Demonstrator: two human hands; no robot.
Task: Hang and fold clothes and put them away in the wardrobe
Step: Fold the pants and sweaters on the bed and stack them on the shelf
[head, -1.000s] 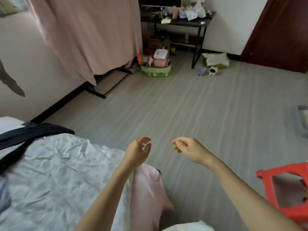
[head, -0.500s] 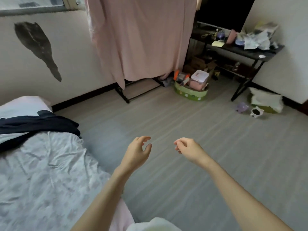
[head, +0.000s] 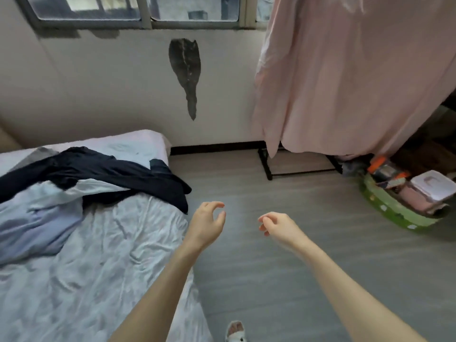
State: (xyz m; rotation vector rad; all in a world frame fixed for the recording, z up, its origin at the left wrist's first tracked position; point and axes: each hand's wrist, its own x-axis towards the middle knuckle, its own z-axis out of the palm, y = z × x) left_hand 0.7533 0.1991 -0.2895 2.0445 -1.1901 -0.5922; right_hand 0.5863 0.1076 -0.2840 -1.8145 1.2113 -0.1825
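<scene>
A dark navy garment point(head: 116, 174) lies spread across the far part of the bed point(head: 86, 267). A pale blue-grey garment point(head: 37, 218) is crumpled beside it at the left. My left hand point(head: 206, 222) hovers at the bed's right edge, fingers loosely curled and holding nothing. Over the grey floor my right hand point(head: 278, 224) hangs empty, its fingers loosely curled too. A pink cloth cover point(head: 345, 77) drapes over a rack at the upper right.
A green basket point(head: 394, 213) full of boxes and bottles sits on the floor at the right. The rack's black frame point(head: 266, 164) stands by the wall. A window runs along the top. My slippered foot point(head: 235, 332) shows at the bottom.
The view has swung left, bringing the bed and its clothes toward the middle and the window into sight. Both hands have kept the same empty, loosely curled pose.
</scene>
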